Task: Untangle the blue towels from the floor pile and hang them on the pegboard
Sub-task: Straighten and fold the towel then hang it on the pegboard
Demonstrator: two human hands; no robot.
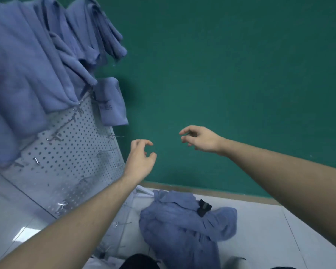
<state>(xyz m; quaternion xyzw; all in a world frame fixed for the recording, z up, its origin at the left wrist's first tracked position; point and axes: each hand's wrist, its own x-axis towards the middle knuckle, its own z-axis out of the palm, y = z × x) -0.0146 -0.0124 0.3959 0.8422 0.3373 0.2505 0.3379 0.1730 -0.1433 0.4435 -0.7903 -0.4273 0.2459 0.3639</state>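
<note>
Both forearms reach forward; left hand (140, 159) and right hand (200, 138) hang loosely curled, holding nothing. Towel pile (184, 228) lies on floor (279, 239), near centre. Hung towels (37, 61) cover pegboard (76, 152), far left.

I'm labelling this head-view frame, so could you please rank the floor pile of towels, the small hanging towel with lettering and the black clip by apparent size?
1. Floor pile of towels
2. Small hanging towel with lettering
3. Black clip

The pile lies nearer the camera, so its lead over the hanging towel may be exaggerated.
</note>
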